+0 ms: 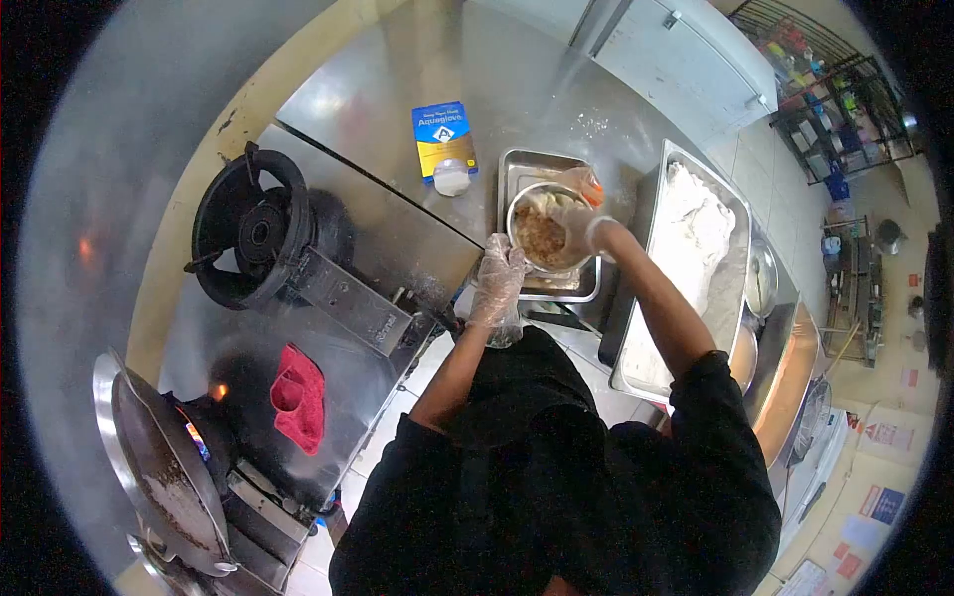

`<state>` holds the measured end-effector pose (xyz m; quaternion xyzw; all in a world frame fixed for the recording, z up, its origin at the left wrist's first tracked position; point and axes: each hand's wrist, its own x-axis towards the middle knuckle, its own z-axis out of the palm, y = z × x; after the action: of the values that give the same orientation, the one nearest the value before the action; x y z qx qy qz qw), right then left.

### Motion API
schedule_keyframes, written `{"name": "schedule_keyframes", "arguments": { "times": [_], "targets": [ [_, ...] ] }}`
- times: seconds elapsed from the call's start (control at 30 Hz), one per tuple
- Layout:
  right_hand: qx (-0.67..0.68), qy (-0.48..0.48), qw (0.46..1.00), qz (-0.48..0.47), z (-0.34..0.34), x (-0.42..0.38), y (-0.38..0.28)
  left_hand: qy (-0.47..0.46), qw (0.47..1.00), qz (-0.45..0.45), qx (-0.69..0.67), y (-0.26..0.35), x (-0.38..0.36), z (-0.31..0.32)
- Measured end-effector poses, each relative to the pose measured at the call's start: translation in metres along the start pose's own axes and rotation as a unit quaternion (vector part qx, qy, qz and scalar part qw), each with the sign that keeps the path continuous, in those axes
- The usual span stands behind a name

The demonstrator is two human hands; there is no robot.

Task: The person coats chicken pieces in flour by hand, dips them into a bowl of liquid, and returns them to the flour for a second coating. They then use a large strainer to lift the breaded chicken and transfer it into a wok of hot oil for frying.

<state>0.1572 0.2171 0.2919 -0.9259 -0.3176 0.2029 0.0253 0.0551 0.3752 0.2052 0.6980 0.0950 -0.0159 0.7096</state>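
A round metal bowl (516,207) holds a brown, crumbly food mixture (539,234) with paler pieces towards its far side. The bowl rests in a rectangular steel tray (588,288) in front of me. My left hand (499,276), in a clear plastic glove, has its fingers closed at the bowl's near left rim. From the right, my right hand (579,230) reaches into the bowl, also in a clear glove. Its fingers are blurred and partly hidden among the contents. A plastic bag with an orange part (588,186) lies at the tray's far right corner.
A blue and yellow glove box (437,129) and a small white-topped container (451,179) stand on the steel counter. Right is a large pan of white powder (686,238). Left are a gas burner (260,230), a red cloth (298,399) and a wok (164,477) over a flame.
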Motion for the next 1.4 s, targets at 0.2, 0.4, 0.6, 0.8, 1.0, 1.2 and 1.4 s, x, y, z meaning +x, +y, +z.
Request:
{"name": "schedule_keyframes", "arguments": {
  "times": [0.2,0.4,0.6,0.8,1.0,1.2,1.4],
  "targets": [
    [0.025,-0.126,0.979,0.157,0.053,0.033,0.010,-0.008,0.999,-0.020,-0.031,0.010,-0.004,0.003],
    [0.132,-0.052,0.983,0.114,0.041,0.032,0.025,0.009,1.000,0.005,-0.012,-0.002,-0.002,0.003],
    [0.043,0.199,0.979,0.014,0.070,0.026,-0.008,0.004,0.999,-0.034,-0.012,-0.020,0.006,0.008],
    [0.118,-0.027,0.975,0.188,0.045,0.031,-0.011,-0.008,1.000,-0.006,-0.001,-0.005,0.000,0.005],
    [0.069,-0.074,0.985,0.142,0.032,0.033,0.010,-0.029,0.997,-0.021,-0.062,-0.004,-0.004,0.003],
    [0.034,0.003,0.997,0.066,0.066,0.014,0.020,-0.027,0.997,-0.033,-0.071,0.004,-0.001,0.006],
    [0.010,-0.056,0.988,0.142,0.047,0.032,0.013,-0.020,0.995,-0.029,-0.096,0.021,-0.006,0.004]
  ]
}}
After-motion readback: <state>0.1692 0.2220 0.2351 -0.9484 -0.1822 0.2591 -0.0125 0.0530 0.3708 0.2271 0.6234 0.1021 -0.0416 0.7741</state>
